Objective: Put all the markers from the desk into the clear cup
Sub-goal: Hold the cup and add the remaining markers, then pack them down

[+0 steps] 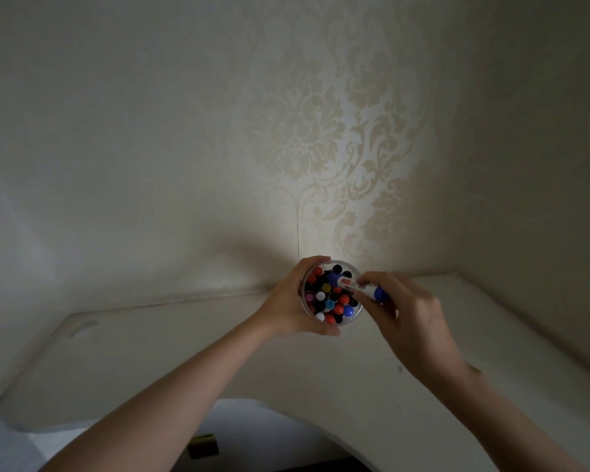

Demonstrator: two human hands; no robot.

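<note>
The white desk point(218, 356) fills the lower part of the view, with its far edge against a wall of pale damask wallpaper point(338, 137), and no loose markers show on the bare part of it that the camera takes in.

The clear cup point(331, 291) sits at the far middle of the desk, seen from above, already crowded with upright markers whose red, black, white, blue, pink and yellow caps point(327, 298) pack the mouth.

The left hand point(292, 301) grasps the cup from its left side, fingers curled round the far rim and thumb round the near wall, steadying it.

The right hand point(407, 313) comes in from the right and pinches a blue-capped marker point(353, 284) between thumb and fingertips.

That marker lies almost level, its long axis running left to right across the cup's right rim: one blue end is over the mouth of the cup, the other sticks out rightward past the fingers.

The coming move probably turns on that axis. The marker would need tipping toward upright, leading end down, to slide into one of the few gaps among the caps. The right hand, which holds it, is best placed to do so.
</note>
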